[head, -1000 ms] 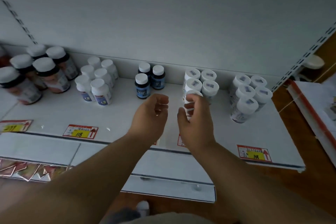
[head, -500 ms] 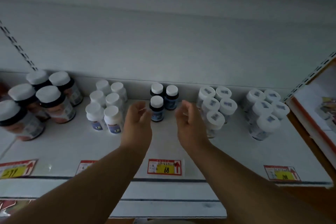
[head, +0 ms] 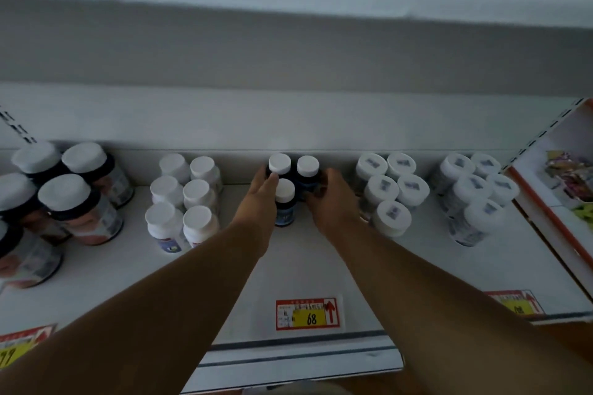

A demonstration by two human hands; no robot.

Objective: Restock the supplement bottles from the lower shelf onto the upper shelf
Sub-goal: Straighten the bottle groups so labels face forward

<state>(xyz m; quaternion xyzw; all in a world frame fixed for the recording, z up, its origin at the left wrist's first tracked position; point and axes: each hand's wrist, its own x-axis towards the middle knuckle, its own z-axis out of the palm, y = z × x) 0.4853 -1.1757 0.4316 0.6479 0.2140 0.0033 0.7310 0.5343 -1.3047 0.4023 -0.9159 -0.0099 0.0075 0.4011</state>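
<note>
Lying nearest on the white metal shelf point(head: 314, 272), a red-and-yellow price tag marked 68 point(head: 308, 314). Reaching past it with both bare arms, left hand point(head: 260, 199) touching the left side and right hand point(head: 332, 202) curling fingers against the right side of a cluster of three small dark blue-labelled supplement bottles with white caps point(head: 285, 202), though not clearly gripping. Standing farther right, wide white-capped jars point(head: 390, 189); farther left, plain white bottles point(head: 186, 199).
</note>
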